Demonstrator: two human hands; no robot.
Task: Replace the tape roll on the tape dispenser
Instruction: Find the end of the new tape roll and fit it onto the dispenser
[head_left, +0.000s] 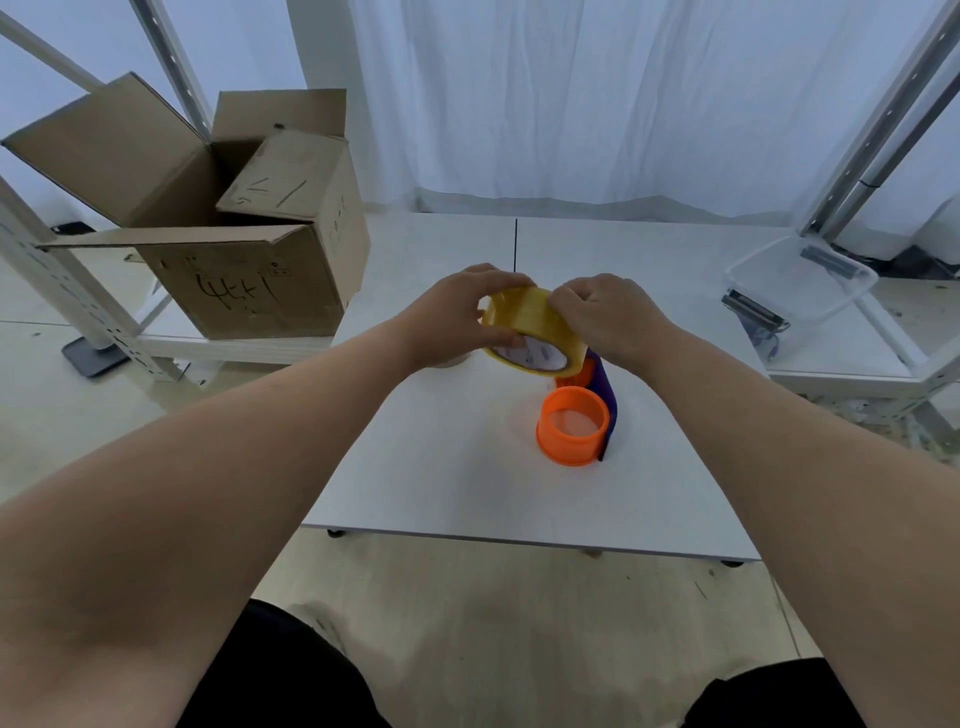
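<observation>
A yellowish roll of clear packing tape (532, 332) is held above a white desk (447, 483) by both bare hands. The roll is gripped on its left side by the left hand (457, 317), with the thumb laid against the printed inner core, while its upper right edge is pinched by the fingers (566, 304) of the right hand (613, 317). Directly beneath the roll, an orange and purple plastic tape dispenser (576, 426) is seen resting on the desk, its orange spool ring empty. An open brown cardboard box (244, 270) is seen to the left, and a clear plastic container (810, 291) to the right.
</observation>
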